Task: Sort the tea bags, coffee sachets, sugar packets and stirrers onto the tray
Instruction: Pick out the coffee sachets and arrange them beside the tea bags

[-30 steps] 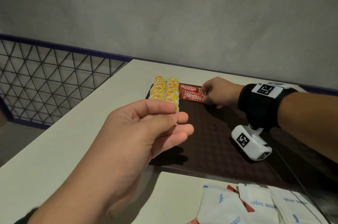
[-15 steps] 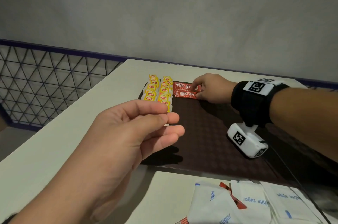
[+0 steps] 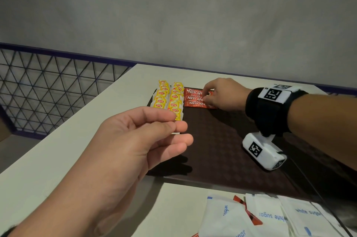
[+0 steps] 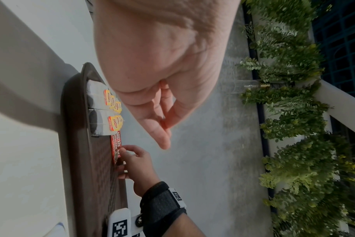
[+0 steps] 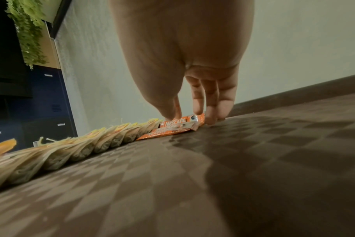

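Note:
A dark brown tray lies on the white table. Yellow-tagged tea bags stand in two rows at its far left corner. Right beside them lie three red coffee sachets. My right hand pinches the right end of the farthest sachet, thumb on top and fingertips at its end, touching the tray. My left hand hovers above the tray's near left side, fingers loosely curled, holding nothing. From the left wrist, the tea bags and sachets show along the tray.
White sugar packets lie heaped on the table in front of the tray, with a red sachet among them. A wire grid fence stands left of the table. A grey wall runs close behind the tray.
A third red sachet now shows at the far side of the other two, under my right hand's fingertips. My left hand has stayed raised in the same pose.

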### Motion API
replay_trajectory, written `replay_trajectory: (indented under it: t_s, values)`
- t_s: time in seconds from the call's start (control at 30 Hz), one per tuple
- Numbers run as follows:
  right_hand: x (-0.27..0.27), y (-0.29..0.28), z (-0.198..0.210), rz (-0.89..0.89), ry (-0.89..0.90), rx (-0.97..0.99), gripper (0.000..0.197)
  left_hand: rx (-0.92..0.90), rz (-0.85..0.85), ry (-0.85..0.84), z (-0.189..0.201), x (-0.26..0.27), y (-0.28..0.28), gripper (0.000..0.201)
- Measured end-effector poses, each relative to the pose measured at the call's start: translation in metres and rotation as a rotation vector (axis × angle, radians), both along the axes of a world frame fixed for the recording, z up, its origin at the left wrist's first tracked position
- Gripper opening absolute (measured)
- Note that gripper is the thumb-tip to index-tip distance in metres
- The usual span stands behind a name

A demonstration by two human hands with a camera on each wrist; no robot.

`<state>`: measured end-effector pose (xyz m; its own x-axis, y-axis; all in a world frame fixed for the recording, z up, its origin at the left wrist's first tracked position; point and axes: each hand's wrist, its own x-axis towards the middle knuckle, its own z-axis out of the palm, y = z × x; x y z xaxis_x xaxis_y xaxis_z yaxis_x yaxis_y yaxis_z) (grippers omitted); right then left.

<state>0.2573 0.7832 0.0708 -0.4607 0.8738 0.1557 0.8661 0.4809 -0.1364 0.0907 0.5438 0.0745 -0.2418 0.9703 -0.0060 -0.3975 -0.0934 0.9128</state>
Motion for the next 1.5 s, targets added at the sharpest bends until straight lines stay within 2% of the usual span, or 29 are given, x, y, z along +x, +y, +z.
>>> replay_trajectory:
  t_s: [0.43,0.57,0.7,0.87,0.93,1.03,1.1,1.17,1.5]
  values:
    - [-0.004,0.007,-0.005,0.05,-0.023,-0.021,0.021,-0.005,0.008,0.004,0.0,-0.002,0.0,0.023]
    - [-0.005,0.001,0.002,0.063,0.008,0.049,0.021,0.004,0.029,0.017,0.005,-0.005,-0.002,0.021]
    - [-0.004,-0.042,0.028,0.119,0.046,-0.024,0.014,-0.016,0.044,0.049,0.01,-0.006,-0.004,0.01]
    - [0.001,-0.152,0.058,0.35,0.116,-0.399,0.006,0.016,0.048,0.055,0.014,-0.009,-0.009,0.016]
    - [0.0,-0.189,0.059,0.428,0.052,-0.471,0.008,0.037,0.044,0.046,0.016,-0.011,-0.012,0.015]
    - [-0.008,-0.227,0.05,0.463,-0.137,-0.449,0.021,0.052,0.023,0.053,0.018,-0.01,-0.017,0.014]
    - [-0.012,-0.241,0.043,0.451,-0.305,-0.423,0.03,0.049,0.006,0.07,0.017,-0.008,-0.021,0.014]
    - [-0.014,-0.249,0.039,0.422,-0.393,-0.439,0.03,0.045,-0.008,0.095,0.017,-0.006,-0.024,0.013]
    - [-0.01,-0.255,0.03,0.371,-0.233,-0.469,0.015,0.064,0.006,0.112,0.018,-0.016,-0.025,0.012]
